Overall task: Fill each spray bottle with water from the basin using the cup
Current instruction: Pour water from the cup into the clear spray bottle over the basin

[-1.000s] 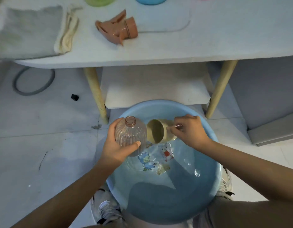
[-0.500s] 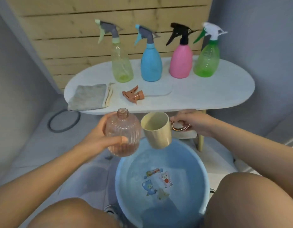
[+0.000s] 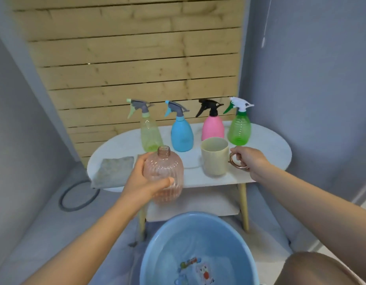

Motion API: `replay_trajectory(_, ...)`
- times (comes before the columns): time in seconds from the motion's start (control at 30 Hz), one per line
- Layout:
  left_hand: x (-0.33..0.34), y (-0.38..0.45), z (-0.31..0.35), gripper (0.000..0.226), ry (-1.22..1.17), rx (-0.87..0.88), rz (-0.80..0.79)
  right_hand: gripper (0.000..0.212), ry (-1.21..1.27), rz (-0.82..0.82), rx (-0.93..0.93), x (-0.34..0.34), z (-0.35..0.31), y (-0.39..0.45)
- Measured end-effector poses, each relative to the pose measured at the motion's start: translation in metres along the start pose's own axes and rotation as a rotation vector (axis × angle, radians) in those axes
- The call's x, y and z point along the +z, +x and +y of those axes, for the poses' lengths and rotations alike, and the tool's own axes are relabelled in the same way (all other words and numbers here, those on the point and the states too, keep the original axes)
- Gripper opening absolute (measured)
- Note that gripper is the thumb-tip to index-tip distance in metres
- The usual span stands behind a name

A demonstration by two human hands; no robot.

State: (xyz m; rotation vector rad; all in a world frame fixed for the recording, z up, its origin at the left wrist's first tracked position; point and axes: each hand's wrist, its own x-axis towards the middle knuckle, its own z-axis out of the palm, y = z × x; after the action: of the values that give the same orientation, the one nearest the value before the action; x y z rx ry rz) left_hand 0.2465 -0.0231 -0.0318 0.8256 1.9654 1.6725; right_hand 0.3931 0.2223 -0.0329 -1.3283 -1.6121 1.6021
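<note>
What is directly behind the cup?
The pink spray bottle stands behind the cup, its base covered by the cup's rim. White table shows around it. Whether they touch cannot be told.

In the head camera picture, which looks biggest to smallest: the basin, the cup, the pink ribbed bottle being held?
1. Basin, largest though partly cut off.
2. Pink ribbed bottle.
3. Cup, a little smaller, but it sits farther from the camera, so that gap is unsure.
</note>
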Motion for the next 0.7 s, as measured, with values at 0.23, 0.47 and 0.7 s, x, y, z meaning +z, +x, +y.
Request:
replay_trajectory(0.23, 0.026, 0.010, -0.007, 0.082, -0.102, -0.020, 0.009, 0.021, 0.104, 0.070, -0.014, -0.011, 0.017, 0.028)
replay_trajectory(0.47, 0.038, 0.018, -0.011, 0.075, -0.101, -0.015, 0.018, 0.033, -0.070, 0.143, -0.037, -0.016, 0.027, 0.041)
replay_trajectory(0.7, 0.038, 0.017, -0.016, 0.084, -0.111, -0.041, 0.006, 0.044, -0.155, 0.192, -0.100, -0.016, 0.033, 0.045)
